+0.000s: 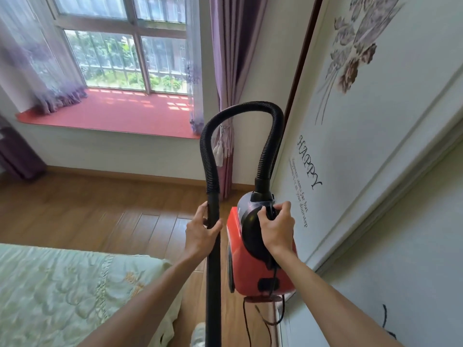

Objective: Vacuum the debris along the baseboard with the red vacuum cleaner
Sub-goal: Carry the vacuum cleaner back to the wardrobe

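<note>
1. Beside the wall [350, 146], the red vacuum cleaner [250, 269] is held up, apparently clear of the floor [100, 216], its top handle grasped by the right hand [276, 230].
2. Its rigid body is judged fairly heavy and best carried by that handle; the ribbed hose [240, 107] is judged flexible.
3. The stiff black wand [213, 259] is clasped by the left hand [200, 232], fingers [199, 212] curled round it; both forearms are stretched forward.
</note>
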Demonstrator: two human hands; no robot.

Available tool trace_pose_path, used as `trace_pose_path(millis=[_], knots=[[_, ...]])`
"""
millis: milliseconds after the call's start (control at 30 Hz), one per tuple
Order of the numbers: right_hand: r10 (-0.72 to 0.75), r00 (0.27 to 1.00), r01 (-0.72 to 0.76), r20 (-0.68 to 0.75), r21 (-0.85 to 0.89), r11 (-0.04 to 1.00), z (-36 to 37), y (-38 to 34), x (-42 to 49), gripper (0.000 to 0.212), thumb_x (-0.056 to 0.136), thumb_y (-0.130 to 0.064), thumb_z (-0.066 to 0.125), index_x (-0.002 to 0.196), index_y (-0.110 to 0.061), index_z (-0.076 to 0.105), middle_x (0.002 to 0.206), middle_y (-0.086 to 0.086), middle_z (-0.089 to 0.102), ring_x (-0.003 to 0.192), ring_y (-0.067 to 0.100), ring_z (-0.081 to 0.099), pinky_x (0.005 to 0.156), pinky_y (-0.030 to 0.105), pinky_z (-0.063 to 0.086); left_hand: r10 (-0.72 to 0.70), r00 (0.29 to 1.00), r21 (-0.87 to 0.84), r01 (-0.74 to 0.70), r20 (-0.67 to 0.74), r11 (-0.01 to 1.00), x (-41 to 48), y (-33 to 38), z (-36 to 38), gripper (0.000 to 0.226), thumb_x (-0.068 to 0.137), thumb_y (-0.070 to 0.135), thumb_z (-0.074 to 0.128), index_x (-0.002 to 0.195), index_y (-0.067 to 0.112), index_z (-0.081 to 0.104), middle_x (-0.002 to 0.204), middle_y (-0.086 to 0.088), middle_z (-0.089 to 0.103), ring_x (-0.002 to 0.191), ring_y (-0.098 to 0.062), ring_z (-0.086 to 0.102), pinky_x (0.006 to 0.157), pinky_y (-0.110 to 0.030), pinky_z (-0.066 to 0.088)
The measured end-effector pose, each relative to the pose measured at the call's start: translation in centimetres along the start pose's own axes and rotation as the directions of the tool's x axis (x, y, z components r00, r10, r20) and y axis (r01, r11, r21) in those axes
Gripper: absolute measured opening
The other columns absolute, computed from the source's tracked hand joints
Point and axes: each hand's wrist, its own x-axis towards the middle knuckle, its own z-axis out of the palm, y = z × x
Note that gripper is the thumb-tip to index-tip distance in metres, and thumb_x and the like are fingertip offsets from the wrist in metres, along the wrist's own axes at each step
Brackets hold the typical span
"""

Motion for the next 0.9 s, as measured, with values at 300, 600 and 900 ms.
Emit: trace_pose_path(millis=[300,600,900], knots=[[0.103,0.995,-0.103,-0.006,-0.059,0.993,8.1,1.7,8.5,0.024,0.092,-0.024,0.065,0.098,-0.011,0.046,0.074,0.0,0.059,0.067,0.016,0.061,0.062,0.033,0.051,-0.06,0.995,0.047,0.056,0.082,0.997,12.2,-3.8,1.9,0.062,0.089,0.033,0.068,0.144,0.022,0.041,0.1,-0.001,0.067,0.09,-0.014,0.066,0.079,-0.033,0.06],[0.223,0.972,-0.228,-0.066,-0.083,0.97,13.4,3.0,16.1,0.025,0.094,-0.026,0.062,0.102,-0.009,0.045,0.076,0.0,0.057,0.067,0.017,0.06,0.058,0.031,0.051,-0.15,0.966,0.168,0.116,0.209,0.979,23.7,-7.1,4.3,0.064,0.092,0.035,0.064,0.148,0.028,0.033,0.107,-0.002,0.067,0.095,-0.018,0.065,0.085,-0.037,0.058],[0.278,0.957,-0.286,-0.084,-0.106,0.952,16.3,5.9,21.5,0.024,0.095,-0.028,0.061,0.103,-0.014,0.042,0.077,-0.001,0.058,0.069,0.017,0.062,0.056,0.032,0.054,-0.192,0.947,0.231,0.133,0.258,0.964,29.8,-8.0,8.1,0.065,0.094,0.031,0.063,0.151,0.025,0.031,0.126,-0.013,0.063,0.112,-0.03,0.063,0.096,-0.05,0.053]])
